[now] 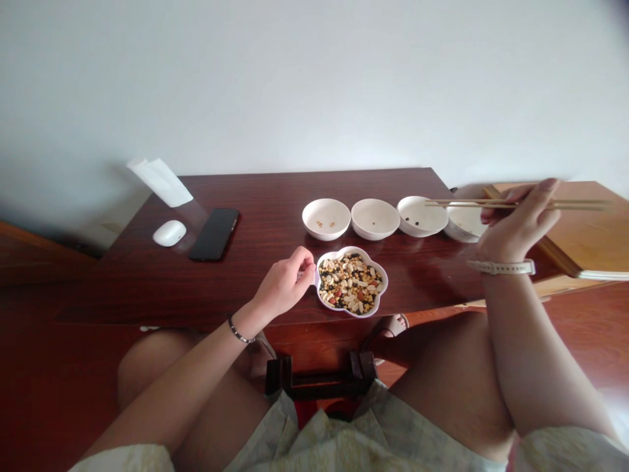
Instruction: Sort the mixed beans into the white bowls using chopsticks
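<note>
My left hand [286,280] is closed around the short handle of a white flower-shaped bowl [384,282]. Mixed peanuts, dark beans, yellow kernels and a few reddish nuts [350,283] fill that bowl. Raised at the right, my right hand [515,226] grips a pair of chopsticks [462,204], whose tips point left over the third white bowl [421,226]. Two dark beans lie in this bowl. Partly behind my right hand stands a fourth white bowl [462,229]. The leftmost white bowl [326,229] has a few yellowish pieces, and the second bowl [375,229] has one small piece.
The bowls stand on a dark red-brown table [265,196] against a pale wall. A black phone [215,234], a white rounded case [170,233] and folded white paper [162,182] lie at the left. A lighter wooden surface [590,226] adjoins at the right.
</note>
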Motion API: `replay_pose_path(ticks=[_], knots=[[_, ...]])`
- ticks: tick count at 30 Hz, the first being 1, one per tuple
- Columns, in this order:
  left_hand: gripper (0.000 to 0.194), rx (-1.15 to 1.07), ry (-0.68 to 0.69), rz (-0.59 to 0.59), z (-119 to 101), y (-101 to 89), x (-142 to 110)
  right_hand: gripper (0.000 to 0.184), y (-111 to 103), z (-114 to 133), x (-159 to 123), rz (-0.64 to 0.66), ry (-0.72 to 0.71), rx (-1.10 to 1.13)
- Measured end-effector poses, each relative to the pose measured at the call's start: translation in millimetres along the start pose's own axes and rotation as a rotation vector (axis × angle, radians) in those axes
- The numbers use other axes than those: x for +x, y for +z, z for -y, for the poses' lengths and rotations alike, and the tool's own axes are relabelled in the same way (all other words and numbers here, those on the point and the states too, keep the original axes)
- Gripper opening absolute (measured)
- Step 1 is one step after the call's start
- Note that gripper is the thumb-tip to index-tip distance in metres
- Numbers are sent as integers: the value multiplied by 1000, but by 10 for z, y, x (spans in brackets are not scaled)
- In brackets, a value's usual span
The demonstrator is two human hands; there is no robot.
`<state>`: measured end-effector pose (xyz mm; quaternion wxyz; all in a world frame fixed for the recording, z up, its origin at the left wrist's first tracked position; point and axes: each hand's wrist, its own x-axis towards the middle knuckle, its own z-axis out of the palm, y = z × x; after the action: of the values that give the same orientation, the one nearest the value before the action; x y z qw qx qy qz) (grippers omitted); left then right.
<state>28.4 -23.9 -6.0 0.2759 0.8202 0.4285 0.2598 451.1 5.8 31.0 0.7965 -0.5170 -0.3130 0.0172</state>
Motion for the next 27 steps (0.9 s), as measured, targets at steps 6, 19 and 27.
replay_pose_path(ticks=[6, 19, 27], knots=[[9, -1, 3, -4, 24, 4, 2, 51, 195, 91, -292, 236, 22, 207], [8, 21, 3, -12, 12, 22, 3, 58, 396, 266, -1081, 878, 252, 231], [8, 14, 6, -15, 0, 17, 9, 58, 360, 210, -1161, 946, 283, 131]])
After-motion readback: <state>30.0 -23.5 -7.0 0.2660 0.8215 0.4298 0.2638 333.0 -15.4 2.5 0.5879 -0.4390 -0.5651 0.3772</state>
